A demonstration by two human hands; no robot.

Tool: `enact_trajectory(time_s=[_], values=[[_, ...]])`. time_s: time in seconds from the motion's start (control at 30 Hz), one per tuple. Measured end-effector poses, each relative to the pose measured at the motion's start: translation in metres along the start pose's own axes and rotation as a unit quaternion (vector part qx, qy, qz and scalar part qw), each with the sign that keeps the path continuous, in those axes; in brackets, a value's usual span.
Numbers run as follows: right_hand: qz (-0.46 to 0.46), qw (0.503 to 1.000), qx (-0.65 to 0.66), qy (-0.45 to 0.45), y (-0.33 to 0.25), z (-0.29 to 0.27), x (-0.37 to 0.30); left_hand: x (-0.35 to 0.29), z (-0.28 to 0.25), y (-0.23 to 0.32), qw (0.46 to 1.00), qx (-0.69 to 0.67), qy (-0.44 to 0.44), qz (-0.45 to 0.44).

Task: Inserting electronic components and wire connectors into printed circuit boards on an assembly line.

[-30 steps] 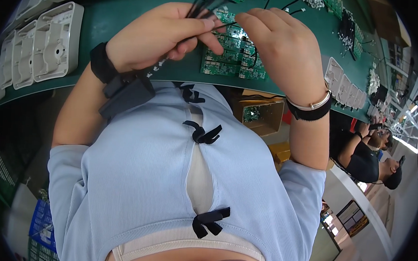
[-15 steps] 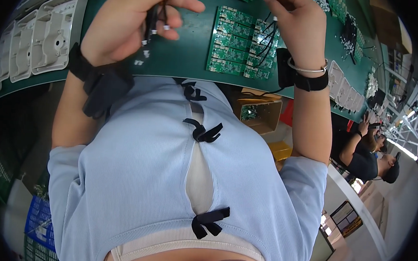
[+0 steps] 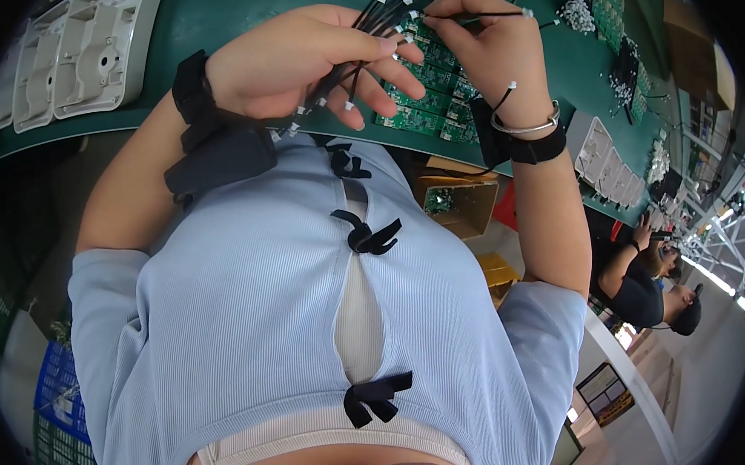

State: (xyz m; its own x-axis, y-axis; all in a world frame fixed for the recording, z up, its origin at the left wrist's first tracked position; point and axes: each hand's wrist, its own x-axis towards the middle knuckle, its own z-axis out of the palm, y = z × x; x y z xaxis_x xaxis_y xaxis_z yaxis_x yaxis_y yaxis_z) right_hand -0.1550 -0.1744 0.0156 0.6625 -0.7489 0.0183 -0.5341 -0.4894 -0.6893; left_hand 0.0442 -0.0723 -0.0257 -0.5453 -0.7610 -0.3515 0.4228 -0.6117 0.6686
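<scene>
My left hand (image 3: 306, 62) is closed on a bundle of thin black cables (image 3: 345, 79) with small white connectors at both ends. The thumb presses on the bundle, the other fingers are partly spread, and the cables fan out up and to the right. Close beside it, my right hand (image 3: 493, 52) pinches thumb and forefinger together at the fan's edge. A few black cables with white ends stick out around this hand, one to the right of its fingers and one by its wrist. Beneath both hands lie green circuit boards (image 3: 413, 121), partly covered.
Pale plastic housings (image 3: 102, 58) stand at the table's left, with smaller white housings (image 3: 603, 157) at the right. Farther right are heaps of white connectors (image 3: 578, 17) and more boards (image 3: 609, 10). Below the table edge sits an open cardboard box (image 3: 468, 206). Another person (image 3: 642, 287) works at the right.
My left hand has moved right with the cable bundle, up close to my right hand, and the bundle now fans out over the boards. My right hand has shifted slightly left and down.
</scene>
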Motion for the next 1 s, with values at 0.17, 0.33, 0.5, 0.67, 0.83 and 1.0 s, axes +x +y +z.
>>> enact_trajectory(time_s=[0.17, 0.33, 0.5, 0.67, 0.83, 1.0], values=[[-0.207, 0.973, 0.078, 0.070, 0.025, 0.012, 0.010, 0.007, 0.000, -0.006, 1.000, -0.030, -0.001, -0.010], [-0.128, 0.987, -0.093, 0.000, 0.007, 0.001, 0.007, 0.006, -0.002, -0.009, 0.999, -0.040, 0.005, -0.007], [-0.026, 0.996, -0.069, -0.050, 0.002, -0.006, 0.020, 0.006, -0.002, -0.008, 0.999, -0.034, 0.014, -0.012], [0.054, 0.982, -0.124, -0.135, 0.001, -0.012, 0.042, 0.008, -0.001, -0.005, 1.000, -0.022, -0.004, -0.016], [0.005, 0.966, -0.236, -0.104, 0.000, 0.000, 0.033, 0.006, -0.003, -0.007, 1.000, -0.006, -0.003, 0.014], [-0.029, 0.980, -0.194, -0.041, -0.038, -0.020, -0.005, 0.006, -0.001, -0.010, 1.000, -0.007, -0.008, 0.006]])
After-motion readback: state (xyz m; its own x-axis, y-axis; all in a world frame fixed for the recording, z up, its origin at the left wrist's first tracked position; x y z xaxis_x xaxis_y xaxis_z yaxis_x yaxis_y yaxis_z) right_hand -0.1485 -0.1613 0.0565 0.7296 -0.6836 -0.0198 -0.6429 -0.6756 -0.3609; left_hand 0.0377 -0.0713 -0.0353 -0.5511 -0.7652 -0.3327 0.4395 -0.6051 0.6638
